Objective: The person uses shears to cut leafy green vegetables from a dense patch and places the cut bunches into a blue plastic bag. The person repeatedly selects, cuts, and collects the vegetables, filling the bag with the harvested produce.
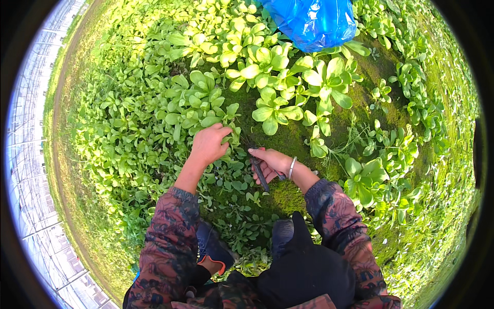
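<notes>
My left hand is at the near edge of a clump of leafy green plants. Its fingers curl down among the leaves, and whether they grip a stem is hidden. To the right, my right hand, with a silver bangle at the wrist, is closed around dark-handled shears. The tool's tip points toward the plants by my left hand, and its blades are hard to make out against the dark soil.
A blue plastic bag rests among larger rosettes beyond my hands. Mossy soil shows between plants. My shoes stand among low weeds. Dense greens spread left toward a dirt path and a greenhouse-like frame.
</notes>
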A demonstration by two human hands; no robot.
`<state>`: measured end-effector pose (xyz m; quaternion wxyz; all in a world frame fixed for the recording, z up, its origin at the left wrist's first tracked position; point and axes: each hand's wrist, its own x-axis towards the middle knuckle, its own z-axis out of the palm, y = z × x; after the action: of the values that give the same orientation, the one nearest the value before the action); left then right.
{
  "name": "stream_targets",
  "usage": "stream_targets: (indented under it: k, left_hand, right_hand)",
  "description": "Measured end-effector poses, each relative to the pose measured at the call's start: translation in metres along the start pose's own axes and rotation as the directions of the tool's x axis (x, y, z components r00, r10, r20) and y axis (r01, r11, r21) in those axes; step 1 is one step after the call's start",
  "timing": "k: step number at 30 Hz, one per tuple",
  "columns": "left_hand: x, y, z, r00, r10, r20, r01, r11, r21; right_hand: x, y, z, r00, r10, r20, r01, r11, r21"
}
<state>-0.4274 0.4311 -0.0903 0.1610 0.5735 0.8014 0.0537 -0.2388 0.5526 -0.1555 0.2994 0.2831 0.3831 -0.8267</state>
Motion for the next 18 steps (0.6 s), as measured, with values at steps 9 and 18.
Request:
stream_targets:
  k: [9,18]
  left_hand:
    - [-0.02,-0.012,0.0,0.979,-0.135,-0.155,0.059,0.907,-0.416]
    - [-0.026,-0.016,-0.033,0.975,-0.07,-0.212,-0.022,0.915,-0.403]
  right_hand:
    - [-0.001,-0.007,0.017,0.966,-0.148,-0.211,0.134,0.988,-0.078]
    - [0.015,-0.036,0.013,0.992,-0.072,-0.101,0.059,0.989,-0.133]
